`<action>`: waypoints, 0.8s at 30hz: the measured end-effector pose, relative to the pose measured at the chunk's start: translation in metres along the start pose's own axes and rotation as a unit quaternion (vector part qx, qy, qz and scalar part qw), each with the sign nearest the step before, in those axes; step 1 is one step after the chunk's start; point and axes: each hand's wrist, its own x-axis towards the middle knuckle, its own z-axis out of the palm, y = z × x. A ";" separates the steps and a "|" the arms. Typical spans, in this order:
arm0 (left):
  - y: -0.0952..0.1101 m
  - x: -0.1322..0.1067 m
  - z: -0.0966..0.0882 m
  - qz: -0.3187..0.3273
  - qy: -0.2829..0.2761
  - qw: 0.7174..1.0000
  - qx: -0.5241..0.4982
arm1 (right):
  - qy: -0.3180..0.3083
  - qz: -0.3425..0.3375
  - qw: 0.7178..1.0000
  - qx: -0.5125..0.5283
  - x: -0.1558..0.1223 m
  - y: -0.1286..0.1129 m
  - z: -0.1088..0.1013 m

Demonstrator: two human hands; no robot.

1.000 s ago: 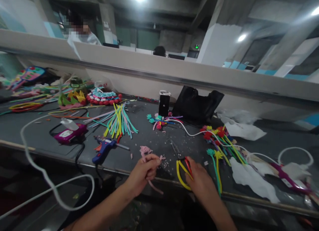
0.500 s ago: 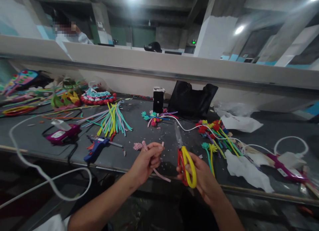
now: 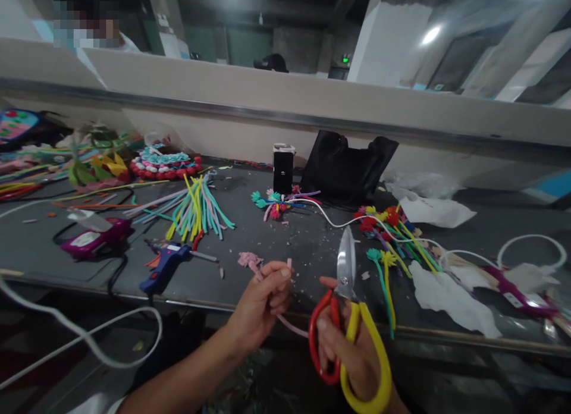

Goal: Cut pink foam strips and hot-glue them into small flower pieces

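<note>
My left hand (image 3: 263,301) is closed around a pink pipe cleaner (image 3: 292,326) whose tail hangs toward the table's front edge. A fluffy pink flower head (image 3: 250,260) sticks out on the left of that hand, and a short pink end shows above the fingertips. In my right hand (image 3: 352,348) is a pair of scissors (image 3: 347,265) with one red and one yellow handle. Its blades point up and away and look closed, apart from the pink piece. Small pink scraps lie on the dark table (image 3: 250,223) beyond my hands.
A blue glue gun (image 3: 165,268) and a purple device (image 3: 96,238) lie at left, near a bundle of pipe cleaners (image 3: 200,209). Finished pipe-cleaner flowers (image 3: 276,206) lie before a phone (image 3: 283,171). A black bag (image 3: 348,167), more flowers (image 3: 379,223) and crumpled paper (image 3: 450,301) are to the right.
The scissors have turned in my right hand, showing their blades flat and both handle loops, and sit nearer the camera. My left hand keeps its hold on the pink pipe cleaner. The view has tilted slightly down.
</note>
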 end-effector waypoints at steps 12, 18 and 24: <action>-0.003 -0.010 0.001 -0.044 -0.004 0.998 -0.053 | 0.017 -0.214 0.872 -0.440 0.006 0.022 -0.011; -0.012 -0.013 0.007 -0.072 0.009 0.996 -0.051 | 0.025 -0.215 0.856 -0.469 0.003 0.023 -0.012; -0.018 -0.012 0.009 -0.083 -0.001 0.995 -0.057 | 0.040 -0.214 0.839 -0.498 0.002 0.030 -0.016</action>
